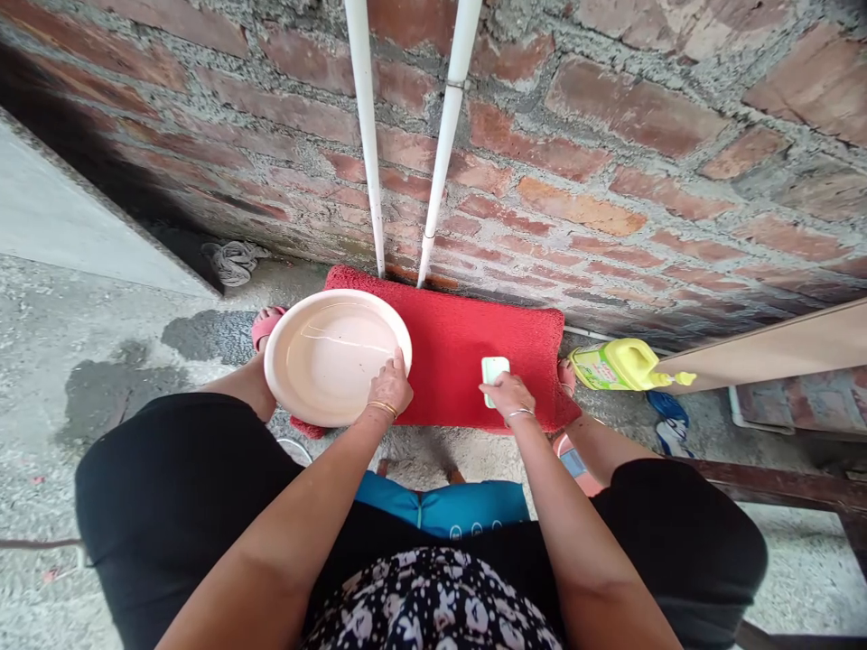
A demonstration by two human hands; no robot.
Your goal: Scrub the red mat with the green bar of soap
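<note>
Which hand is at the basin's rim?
The left hand, with gold bangles, touches the basin; the right hand holds a pale green object over the red mat.

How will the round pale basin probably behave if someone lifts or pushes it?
The basin seems to hold clear water, so it would likely feel heavy and slosh when lifted. Its left side appears to overhang the red mat, so pushing it farther left might make it tip.
</note>
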